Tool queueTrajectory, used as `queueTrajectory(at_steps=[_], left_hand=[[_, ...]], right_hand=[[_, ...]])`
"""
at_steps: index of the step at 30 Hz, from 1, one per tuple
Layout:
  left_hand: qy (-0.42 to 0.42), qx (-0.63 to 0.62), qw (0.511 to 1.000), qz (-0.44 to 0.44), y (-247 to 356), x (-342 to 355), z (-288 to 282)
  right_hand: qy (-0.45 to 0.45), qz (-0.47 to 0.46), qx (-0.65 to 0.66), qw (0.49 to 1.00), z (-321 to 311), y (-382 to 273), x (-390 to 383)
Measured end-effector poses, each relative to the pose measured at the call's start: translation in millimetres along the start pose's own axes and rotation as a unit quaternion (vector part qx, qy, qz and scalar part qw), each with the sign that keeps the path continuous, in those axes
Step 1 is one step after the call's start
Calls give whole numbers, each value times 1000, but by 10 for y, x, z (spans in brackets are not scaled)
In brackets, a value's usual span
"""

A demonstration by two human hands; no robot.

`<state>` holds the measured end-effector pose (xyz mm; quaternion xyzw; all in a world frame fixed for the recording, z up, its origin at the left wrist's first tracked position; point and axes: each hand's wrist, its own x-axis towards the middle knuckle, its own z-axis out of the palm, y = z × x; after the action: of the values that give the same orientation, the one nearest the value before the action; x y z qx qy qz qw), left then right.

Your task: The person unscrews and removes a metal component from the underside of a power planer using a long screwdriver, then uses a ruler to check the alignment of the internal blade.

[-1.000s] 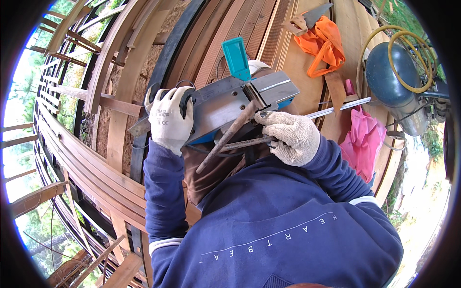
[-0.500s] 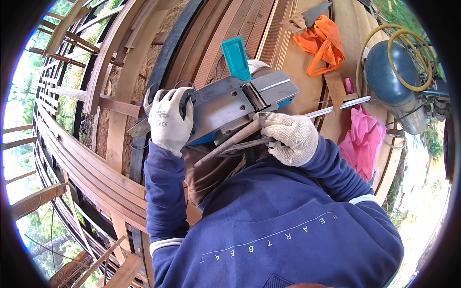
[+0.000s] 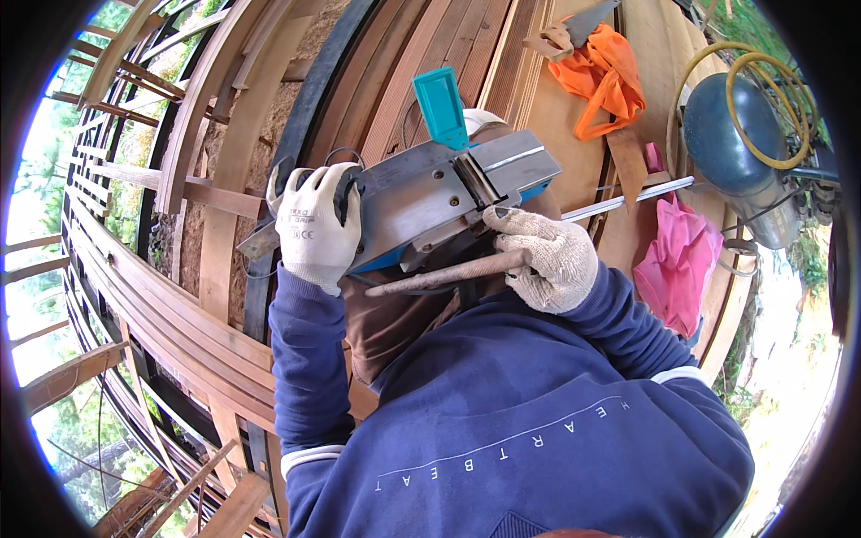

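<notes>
An electric planer (image 3: 399, 215) with a steel sole and blue body lies upturned on my lap, a teal plastic attachment (image 3: 439, 108) standing above it. My gloved left hand (image 3: 316, 224) is closed on the planer's left end. My gloved right hand (image 3: 547, 255) is closed on a long, tapered, rusty-brown rod (image 3: 444, 275), which points left below the planer. Its index fingertip is at the planer's edge beside the blade slot (image 3: 475, 184). I cannot make out whether anything small is under that fingertip.
Boards (image 3: 404, 54) lie beyond the planer. At upper right are an orange cloth (image 3: 601, 85) and handsaw (image 3: 583, 27); at right, a pink cloth (image 3: 673, 255), a metal bar (image 3: 628, 197) and a tank (image 3: 735, 134) with yellow hose (image 3: 776, 161). Open slatted timber framing (image 3: 170, 161) spans the left.
The brown rod has dropped away from the blade slot and now lies flatter below the planer, in my right hand. My left hand and the planer stay in place.
</notes>
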<state>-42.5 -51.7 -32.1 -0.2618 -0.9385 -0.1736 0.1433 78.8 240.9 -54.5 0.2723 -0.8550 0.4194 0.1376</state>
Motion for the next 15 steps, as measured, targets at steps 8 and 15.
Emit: queueTrajectory(at_steps=[8,15], left_hand=[[-1,-22,1000,-11,-4,-5,20],[18,-4,1000,-1,31,-10,-29]], right_hand=[[-6,-14,-28,999,22,44,6],[-5,-30,-50,998,42,-24,-22]])
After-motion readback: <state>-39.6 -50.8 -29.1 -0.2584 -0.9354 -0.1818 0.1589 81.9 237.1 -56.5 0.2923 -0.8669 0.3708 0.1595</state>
